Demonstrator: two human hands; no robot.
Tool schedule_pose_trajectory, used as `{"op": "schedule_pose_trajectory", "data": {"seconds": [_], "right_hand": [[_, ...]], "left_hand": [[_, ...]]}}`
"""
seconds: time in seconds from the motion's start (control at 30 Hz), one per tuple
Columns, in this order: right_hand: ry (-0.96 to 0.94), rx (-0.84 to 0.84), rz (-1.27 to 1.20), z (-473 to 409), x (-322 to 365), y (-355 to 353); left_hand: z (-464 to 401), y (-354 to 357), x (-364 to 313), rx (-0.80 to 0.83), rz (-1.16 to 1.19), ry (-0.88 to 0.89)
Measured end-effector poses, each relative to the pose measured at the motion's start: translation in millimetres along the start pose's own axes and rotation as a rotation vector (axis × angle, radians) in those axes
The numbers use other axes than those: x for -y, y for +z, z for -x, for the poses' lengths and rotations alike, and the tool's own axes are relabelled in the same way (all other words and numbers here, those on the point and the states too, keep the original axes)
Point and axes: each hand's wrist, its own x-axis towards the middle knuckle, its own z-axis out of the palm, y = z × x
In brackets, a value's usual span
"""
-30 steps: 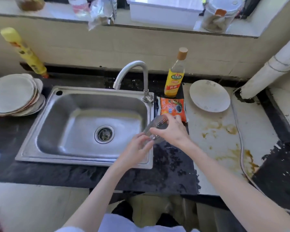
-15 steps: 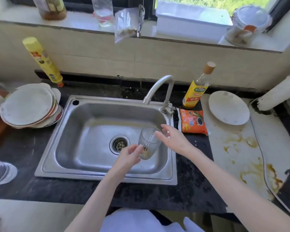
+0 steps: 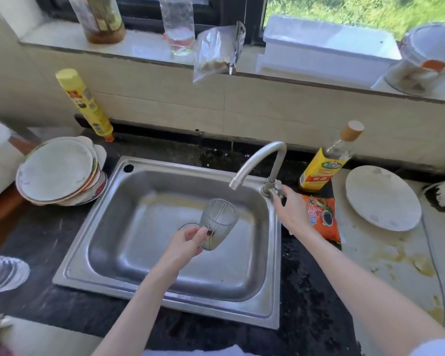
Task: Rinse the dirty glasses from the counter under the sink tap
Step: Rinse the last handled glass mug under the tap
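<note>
The left hand [image 3: 188, 242] is covering the lower side of the glass [image 3: 217, 223], and the glass itself is hiding most of the drain [image 3: 189, 225] behind it. The right hand [image 3: 292, 210] is closing over the tap handle [image 3: 276, 191], so its position is not showing, and it is masking a corner of the orange packet [image 3: 321, 219]. A clear glass dish [image 3: 3, 272] is running off the left edge. The jar [image 3: 424, 60] on the sill is getting clipped at the right edge. The packet's print is staying too blurred to read.
</note>
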Motion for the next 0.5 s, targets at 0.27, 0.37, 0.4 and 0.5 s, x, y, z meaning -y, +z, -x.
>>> {"op": "schedule_pose_trajectory", "data": {"seconds": [0.27, 0.37, 0.4, 0.5], "right_hand": [[-0.149, 0.048, 0.115, 12.1, -5.5, 16.0], [-0.190, 0.173, 0.363, 19.3, -10.7, 35.4], [-0.215, 0.193, 0.409, 21.0, -11.5, 41.1], [-0.239, 0.267, 0.513, 15.8, -21.9, 59.1]], "left_hand": [[-9.1, 7.3, 8.0, -0.009, 0.030, -0.096], [-9.8, 6.3, 8.6, -0.013, 0.043, -0.138], [-10.2, 5.8, 7.9, -0.015, 0.039, -0.148], [-12.6, 4.1, 4.1, -0.032, 0.057, -0.164]]}}
